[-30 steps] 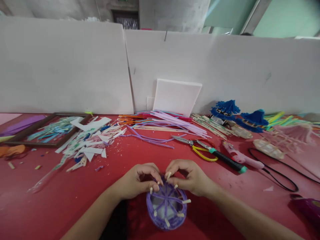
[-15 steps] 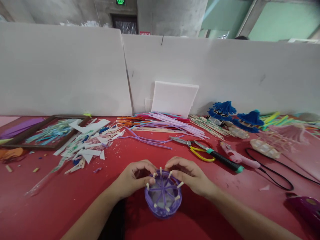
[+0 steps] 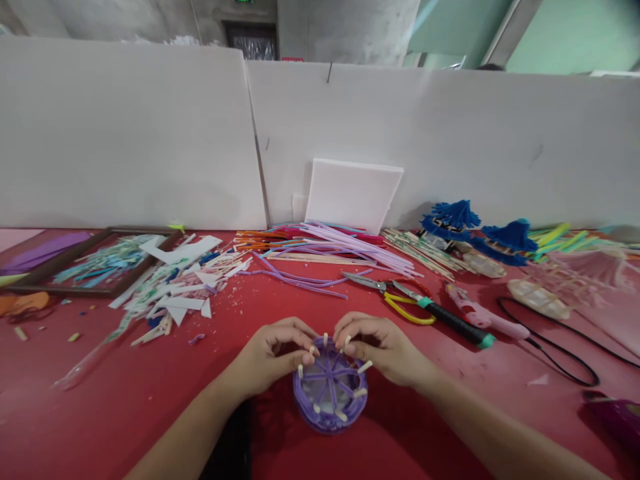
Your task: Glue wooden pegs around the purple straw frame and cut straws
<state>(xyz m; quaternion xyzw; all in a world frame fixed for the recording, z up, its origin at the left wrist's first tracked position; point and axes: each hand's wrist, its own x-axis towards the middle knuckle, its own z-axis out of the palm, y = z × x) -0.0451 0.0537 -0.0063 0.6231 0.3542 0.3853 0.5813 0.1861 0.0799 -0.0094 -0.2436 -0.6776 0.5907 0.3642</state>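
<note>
A small round basket of purple pipe cleaners (image 3: 330, 424) is before me over the red table, with purple strands crossing like spokes inside it. Several short pale wooden sticks (image 3: 365, 367) poke out around its rim. At the far left of the rim, my left hand (image 3: 277, 351) has thumb and fingertips closed around the edge by a stick. My right hand (image 3: 383, 345) pinches the rim at the far right, a stick end showing between thumb and fingers. Fingertips partly cover the far edge, so any thin strand held there is hidden.
Beyond the hands lie loose purple pipe cleaners (image 3: 300, 283), scissors with yellow handles (image 3: 407, 310), black-handled pliers (image 3: 455, 323) and a pink glue gun (image 3: 487, 317). Paper scraps (image 3: 183, 303) and a brown frame (image 3: 113, 291) are left; blue tasselled pieces (image 3: 505, 241) stand right. White panels (image 3: 125, 133) rise behind.
My right thumb and fingers have closed in around the stick at the far right rim. My left hand stays at its edge. The whole view has shifted slightly.
</note>
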